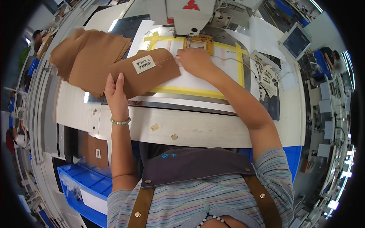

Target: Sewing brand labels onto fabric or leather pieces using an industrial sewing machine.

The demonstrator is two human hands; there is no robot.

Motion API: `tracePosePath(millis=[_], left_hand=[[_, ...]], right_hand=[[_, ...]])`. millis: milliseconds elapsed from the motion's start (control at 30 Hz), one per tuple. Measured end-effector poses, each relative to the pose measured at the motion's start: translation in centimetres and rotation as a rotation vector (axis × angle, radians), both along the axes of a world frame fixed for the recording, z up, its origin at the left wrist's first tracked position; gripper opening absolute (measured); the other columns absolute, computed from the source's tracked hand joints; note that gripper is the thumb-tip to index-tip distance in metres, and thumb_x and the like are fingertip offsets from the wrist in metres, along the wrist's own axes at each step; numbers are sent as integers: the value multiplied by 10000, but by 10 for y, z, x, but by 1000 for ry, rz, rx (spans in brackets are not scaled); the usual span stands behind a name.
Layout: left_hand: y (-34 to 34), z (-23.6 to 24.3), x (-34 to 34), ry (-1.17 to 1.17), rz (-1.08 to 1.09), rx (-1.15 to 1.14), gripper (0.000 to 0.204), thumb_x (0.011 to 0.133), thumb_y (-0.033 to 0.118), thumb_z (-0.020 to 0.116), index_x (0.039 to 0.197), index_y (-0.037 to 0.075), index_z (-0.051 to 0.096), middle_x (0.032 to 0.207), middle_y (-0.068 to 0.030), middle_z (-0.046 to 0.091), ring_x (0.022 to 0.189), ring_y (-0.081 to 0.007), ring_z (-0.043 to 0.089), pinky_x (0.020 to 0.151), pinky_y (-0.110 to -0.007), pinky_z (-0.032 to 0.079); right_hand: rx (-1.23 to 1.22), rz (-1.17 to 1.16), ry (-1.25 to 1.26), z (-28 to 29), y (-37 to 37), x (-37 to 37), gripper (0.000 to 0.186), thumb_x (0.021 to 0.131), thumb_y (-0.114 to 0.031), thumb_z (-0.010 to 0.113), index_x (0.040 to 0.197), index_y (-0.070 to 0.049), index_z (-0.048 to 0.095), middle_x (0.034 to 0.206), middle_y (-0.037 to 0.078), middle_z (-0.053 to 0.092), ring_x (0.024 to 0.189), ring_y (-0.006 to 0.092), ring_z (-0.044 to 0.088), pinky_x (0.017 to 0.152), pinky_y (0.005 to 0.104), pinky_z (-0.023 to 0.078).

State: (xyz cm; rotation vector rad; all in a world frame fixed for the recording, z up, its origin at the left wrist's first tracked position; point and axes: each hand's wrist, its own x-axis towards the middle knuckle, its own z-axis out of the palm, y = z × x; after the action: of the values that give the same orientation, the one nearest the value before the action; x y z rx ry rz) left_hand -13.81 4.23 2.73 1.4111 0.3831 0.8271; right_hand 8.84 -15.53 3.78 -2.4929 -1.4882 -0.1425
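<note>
My left hand (116, 91) grips the lower left edge of a brown fabric piece (125, 78), thumb on top. A cream label (144, 64) with dark lettering sits on that piece. From the label a thin pale thread (163, 60) runs right to the fingertips of my right hand (195, 62). Those fingers are pinched together beside the piece's upper right corner; whether they hold anything besides the thread is hidden. Just beyond them is the sewing machine head (189, 19), above a yellow clamp frame (203, 42). Under the piece lies a white sheet bordered with yellow tape (190, 90).
A stack of brown fabric pieces (87, 57) lies at the left. Loose cream labels (268, 80) are heaped at the right, beside a white box (265, 59). A monitor (295, 40) stands farther right. Below the table edge at left is a blue crate (85, 178) and a labelled brown piece (95, 152).
</note>
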Motion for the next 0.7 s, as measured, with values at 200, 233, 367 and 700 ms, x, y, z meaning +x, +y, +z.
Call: tracePosePath(millis=[200, 233, 367, 700], left_hand=[[36, 12, -29, -81, 169, 117, 450, 1082, 104, 591, 1492, -63, 511, 1379, -71, 660, 1245, -121, 592, 1074, -279, 438], [47, 19, -43, -95, 220, 142, 465, 1080, 100, 593, 1507, -58, 500, 1389, -80, 657, 1261, -131, 590, 1083, -283, 436], [99, 46, -135, -191, 433, 173, 404, 1079, 103, 579, 1469, 5, 545, 1361, -93, 670, 1222, -163, 641, 1048, -321, 501], [155, -178, -390, 52, 964, -220, 495, 1054, 6, 514, 1546, 20, 457, 1433, -126, 610, 1245, -264, 624, 1035, -416, 534]], right_hand=[[271, 47, -35, 7, -20, 9, 270, 1030, -311, 599, 959, -62, 680, 919, 164, 730, 858, 390, 705, 726, 486, 543], [297, 1, 113, 25, -23, -5, 287, 1017, -326, 629, 1009, -48, 696, 943, 176, 730, 862, 388, 702, 737, 459, 538], [266, -109, 371, 55, -64, -25, 285, 986, -226, 723, 1189, -27, 708, 915, 77, 670, 786, 153, 599, 741, 290, 488], [490, -108, 371, 97, -176, -18, 264, 1010, -83, 690, 1263, -13, 715, 1029, -26, 594, 874, 37, 515, 736, 179, 379]])
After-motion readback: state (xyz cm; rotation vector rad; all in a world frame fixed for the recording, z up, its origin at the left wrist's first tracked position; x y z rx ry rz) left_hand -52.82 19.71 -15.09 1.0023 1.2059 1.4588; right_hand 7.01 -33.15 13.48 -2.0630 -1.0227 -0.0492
